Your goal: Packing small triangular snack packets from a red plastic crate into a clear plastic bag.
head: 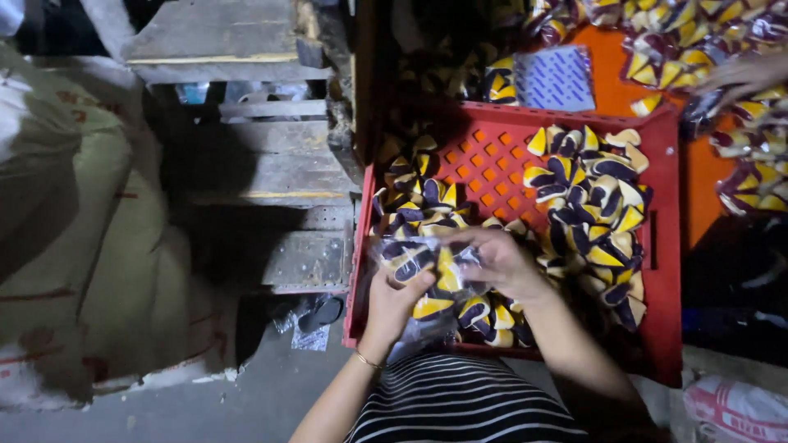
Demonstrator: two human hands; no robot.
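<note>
On the left of the view lies a big pale sack (pixel 74 213) with red markings, slumped on the grey floor (pixel 246 402), and beside it stands a stack of worn wooden pallets (pixel 263 164) in deep shadow. To the right of the pallets sits a red plastic crate (pixel 492 160) with a grid of square holes in its base — it holds two heaps of small wedge-shaped snack packets (pixel 591 213) in yellow, dark purple and white, one heap along its right side and one at its left and front. Beyond the crate an orange surface (pixel 611 90) carries more of the same packets and a flat packet with blue stripes (pixel 554 78). Another person's hand (pixel 743 74) rests among the packets at the upper right edge. A white bag (pixel 735 410) with red print shows in the lower right corner.

At the front of the crate, above a black-and-white striped shirt (pixel 460 402), the person's own hands meet over a clear plastic bag (pixel 427 271) partly filled with the packets. The left hand (pixel 394 299), a thin gold bangle (pixel 368 359) at its wrist, grips the bag from below with thumb on top. The right hand (pixel 497 258) curls over the bag's upper edge, fingers pinching the plastic — whether it also holds a packet cannot be told.
</note>
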